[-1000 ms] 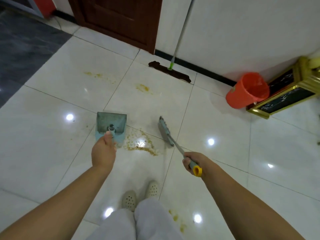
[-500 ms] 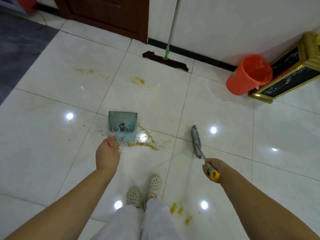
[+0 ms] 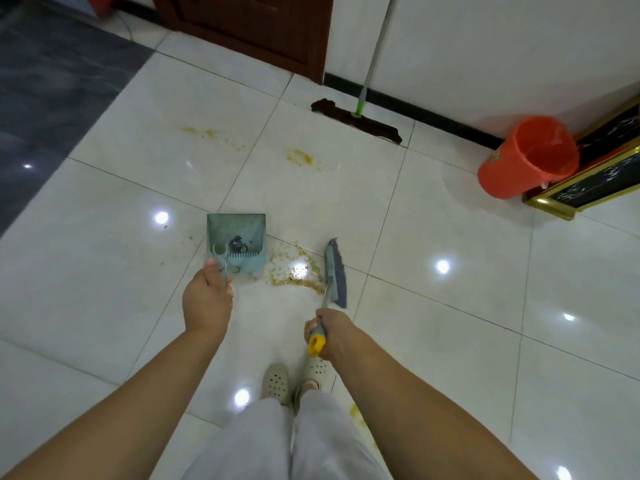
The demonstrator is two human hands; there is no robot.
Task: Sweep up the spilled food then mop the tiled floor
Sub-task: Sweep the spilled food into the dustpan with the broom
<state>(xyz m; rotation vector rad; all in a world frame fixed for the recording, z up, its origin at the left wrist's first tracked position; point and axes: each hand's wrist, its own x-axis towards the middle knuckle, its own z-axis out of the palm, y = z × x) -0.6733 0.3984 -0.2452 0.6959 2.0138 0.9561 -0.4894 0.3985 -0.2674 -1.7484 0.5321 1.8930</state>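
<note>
The glossy white tiled floor [image 3: 450,341] runs in large square tiles with thin dark grout lines and mirrors bright ceiling lights; to the far left it gives way to dark grey stone-look flooring [image 3: 52,81]. A dark brown wooden door [image 3: 249,26] and a white wall [image 3: 502,39] with a black skirting strip close the far side.

The left hand [image 3: 207,299] curls its fingers round the thin handle of a pale teal plastic dustpan [image 3: 237,241], which sits on the floor with dark debris inside. The right hand [image 3: 329,332] grips the yellow-capped handle of a small grey-blue broom [image 3: 335,271], whose head stands just right of a yellow-brown crumbly patch of spilled food [image 3: 294,271] lying between broom and dustpan. Further smears [image 3: 299,156] mark the tiles beyond.

A flat brown mop with a green-jointed metal pole [image 3: 356,119] leans against the wall. A tilted orange plastic bucket [image 3: 526,157] rests beside a gold-framed black panel [image 3: 595,174]. Pale perforated clogs [image 3: 277,381] show below.
</note>
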